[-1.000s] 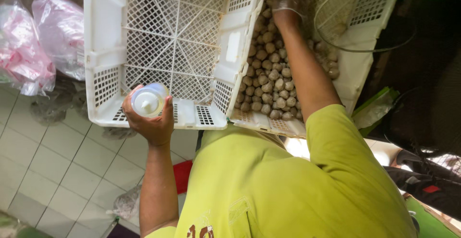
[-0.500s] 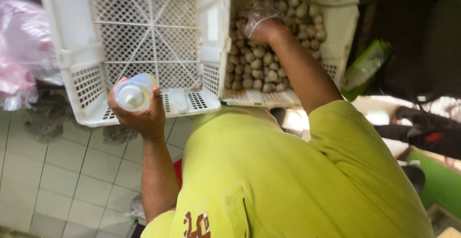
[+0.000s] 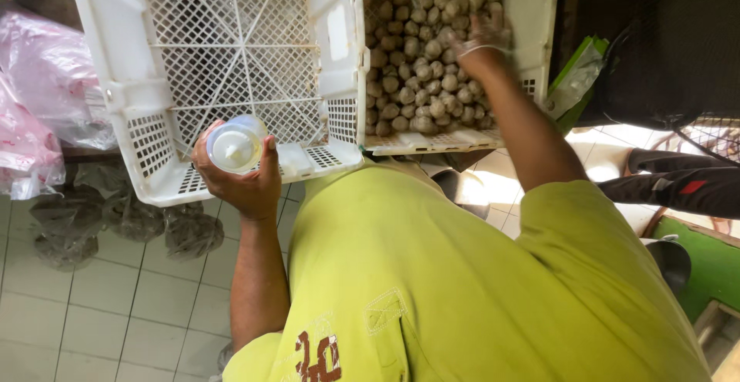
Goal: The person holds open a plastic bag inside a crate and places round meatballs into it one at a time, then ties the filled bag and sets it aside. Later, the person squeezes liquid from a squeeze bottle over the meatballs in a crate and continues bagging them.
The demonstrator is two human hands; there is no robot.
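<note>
A single head-worn camera looks steeply down over the person's lime-green cotton shirt (image 3: 478,289), close above both arms, facing two white perforated plastic crates (image 3: 231,66) and the pale tiled floor (image 3: 116,305).

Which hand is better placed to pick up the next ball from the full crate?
Probably right. The right hand, in a thin clear glove, already rests on the balls in the full crate. The left hand is occupied with a small plastic cup by the empty crate.
</note>
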